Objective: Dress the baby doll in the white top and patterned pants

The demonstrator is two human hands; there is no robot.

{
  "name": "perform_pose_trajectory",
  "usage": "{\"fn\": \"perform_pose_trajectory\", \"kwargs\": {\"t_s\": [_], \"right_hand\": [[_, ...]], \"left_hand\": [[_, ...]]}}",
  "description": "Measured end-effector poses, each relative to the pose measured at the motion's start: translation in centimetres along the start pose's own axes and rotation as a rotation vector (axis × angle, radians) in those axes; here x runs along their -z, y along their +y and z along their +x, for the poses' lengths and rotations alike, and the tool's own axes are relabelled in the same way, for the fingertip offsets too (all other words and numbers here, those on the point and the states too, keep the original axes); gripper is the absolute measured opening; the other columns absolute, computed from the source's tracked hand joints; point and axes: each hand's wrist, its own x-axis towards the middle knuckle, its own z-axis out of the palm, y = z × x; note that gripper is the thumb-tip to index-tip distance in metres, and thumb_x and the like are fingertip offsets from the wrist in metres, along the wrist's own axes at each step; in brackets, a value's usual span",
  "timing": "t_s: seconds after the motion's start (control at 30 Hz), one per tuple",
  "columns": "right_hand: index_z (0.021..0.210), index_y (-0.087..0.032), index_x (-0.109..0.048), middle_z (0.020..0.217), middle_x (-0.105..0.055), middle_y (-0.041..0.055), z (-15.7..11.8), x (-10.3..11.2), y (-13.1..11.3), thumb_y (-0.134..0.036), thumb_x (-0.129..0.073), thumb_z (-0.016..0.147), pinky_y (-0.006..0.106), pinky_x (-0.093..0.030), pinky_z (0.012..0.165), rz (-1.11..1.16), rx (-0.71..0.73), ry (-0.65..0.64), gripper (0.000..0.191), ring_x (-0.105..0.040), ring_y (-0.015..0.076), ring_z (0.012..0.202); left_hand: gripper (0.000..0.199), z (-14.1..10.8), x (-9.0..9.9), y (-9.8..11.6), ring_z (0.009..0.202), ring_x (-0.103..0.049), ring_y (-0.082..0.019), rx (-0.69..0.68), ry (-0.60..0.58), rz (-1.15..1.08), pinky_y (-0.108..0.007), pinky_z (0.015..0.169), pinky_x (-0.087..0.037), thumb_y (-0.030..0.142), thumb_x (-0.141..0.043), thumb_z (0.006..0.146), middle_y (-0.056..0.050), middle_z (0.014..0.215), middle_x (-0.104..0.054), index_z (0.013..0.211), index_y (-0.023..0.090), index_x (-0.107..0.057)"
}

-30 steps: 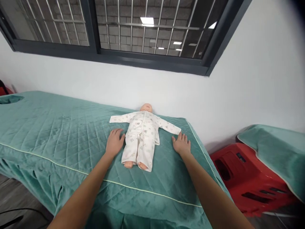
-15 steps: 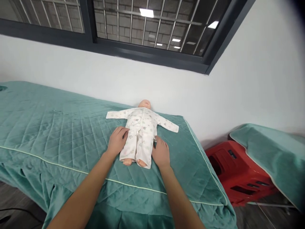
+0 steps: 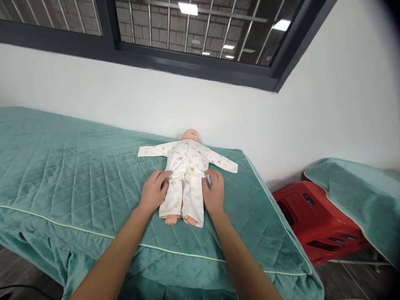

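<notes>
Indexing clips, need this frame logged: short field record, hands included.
Subject: dressed doll on its back, sleeves spread
Clothing: white patterned top and trousers
Left hand: fingers at one side of the waist, grip unclear
Right hand: fingers at the other side, grip unclear
Surface: green quilted cover
Behind: white wall, dark window frame
Far right: red plastic object, partly under green cloth

Even indoor light; lamp reflections (image 3: 188,8) glare in window (image 3: 196,31); top right corner dark.

matt cloth pajamas (image 3: 190,166), velvety quilted bedcover (image 3: 100,183)
</notes>
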Motion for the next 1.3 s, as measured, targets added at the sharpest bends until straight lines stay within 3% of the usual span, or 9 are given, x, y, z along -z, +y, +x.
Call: {"fn": "perform_pose_trajectory", "kwargs": {"t_s": [0.2,0.3,0.37,0.5,0.7,0.87,0.97,1.13,1.3], "right_hand": [[0.106,-0.021,-0.065,0.103,-0.064,0.0074,3.4,-0.9,-2.9,-0.026,-0.05,0.095,0.037,-0.044,0.089,-0.092,0.141,-0.246,0.02,-0.056,0.0237,0.1],[0.1,-0.02,-0.065,0.097,-0.064,0.0064,4.5,-1.2,-4.0,-0.026,-0.045,0.098,0.033,-0.045,0.087,-0.015,0.127,-0.236,0.021,-0.058,0.021,0.097],[0.099,-0.02,-0.065,0.098,-0.064,0.0064,4.4,-1.1,-4.4,-0.025,-0.046,0.098,0.032,-0.046,0.087,0.024,0.133,-0.226,0.02,-0.058,0.0202,0.096],[0.095,-0.02,-0.065,0.096,-0.063,0.0062,3.2,-0.7,-4.4,-0.021,-0.047,0.097,0.032,-0.046,0.084,-0.047,0.205,-0.361,0.018,-0.057,0.021,0.095],[0.116,-0.02,-0.061,0.112,-0.06,0.0084,3.7,-1.1,-5.0,-0.018,-0.057,0.089,0.038,-0.042,0.083,-0.338,0.286,-0.424,0.027,-0.05,0.0271,0.102],[0.101,-0.022,-0.065,0.101,-0.062,0.0068,4.4,-1.2,-5.5,-0.017,-0.051,0.092,0.038,-0.039,0.081,-0.414,0.347,-0.477,0.017,-0.05,0.0251,0.097],[0.098,-0.022,-0.066,0.099,-0.063,0.0071,3.9,-0.6,-5.5,-0.016,-0.048,0.094,0.037,-0.04,0.081,-0.407,0.346,-0.497,0.019,-0.051,0.0242,0.095],[0.116,-0.021,-0.062,0.116,-0.063,0.0073,2.1,1.6,-6.4,-0.012,-0.048,0.091,0.039,-0.043,0.093,-0.206,0.244,-0.516,0.031,-0.053,0.025,0.11],[0.121,-0.025,-0.058,0.126,-0.061,0.0063,-2.7,5.4,-8.4,-0.019,-0.05,0.092,0.041,-0.046,0.102,0.09,0.121,-0.553,0.031,-0.053,0.0236,0.121]], "left_hand": [[0.038,-0.1,0.1,-0.2,0.094,-0.057,-0.018,0.002,-0.042,-0.033,-0.033,0.084,-0.049,0.014,-0.046,0.091,-0.006,0.101,-0.06,0.121,0.024,-0.066],[0.04,0.0,0.1,-0.3,0.096,-0.056,-0.019,-0.013,-0.054,-0.053,-0.034,0.085,-0.049,0.013,-0.045,0.091,-0.006,0.102,-0.059,0.121,0.025,-0.067],[0.042,0.1,0.1,-0.3,0.097,-0.056,-0.02,-0.015,-0.065,-0.058,-0.035,0.086,-0.049,0.012,-0.046,0.09,-0.006,0.102,-0.059,0.122,0.027,-0.067],[0.043,0.2,0.1,-0.4,0.098,-0.055,-0.02,-0.023,-0.066,-0.065,-0.036,0.088,-0.049,0.01,-0.047,0.088,-0.006,0.104,-0.059,0.122,0.028,-0.068],[0.035,0.4,0.4,-0.1,0.1,-0.057,-0.02,0.026,-0.04,-0.116,-0.036,0.09,-0.049,0.016,-0.045,0.093,-0.007,0.106,-0.06,0.119,0.025,-0.068],[0.036,0.4,0.4,-0.3,0.098,-0.06,-0.018,0.18,0.057,-0.22,-0.035,0.091,-0.051,0.022,-0.047,0.094,-0.007,0.108,-0.061,0.13,0.023,-0.056],[0.036,0.5,0.3,-0.5,0.097,-0.061,-0.018,0.264,0.107,-0.228,-0.035,0.089,-0.052,0.023,-0.048,0.093,-0.006,0.107,-0.062,0.13,0.022,-0.052],[0.03,-0.3,0.8,0.1,0.093,-0.061,-0.02,0.296,0.07,-0.169,-0.036,0.084,-0.051,0.023,-0.047,0.092,-0.006,0.103,-0.064,0.12,0.021,-0.056],[0.023,-5.0,3.1,2.1,0.088,-0.061,-0.019,0.364,-0.092,-0.203,-0.035,0.082,-0.05,0.024,-0.049,0.09,-0.004,0.096,-0.064,0.11,0.022,-0.06]]}}
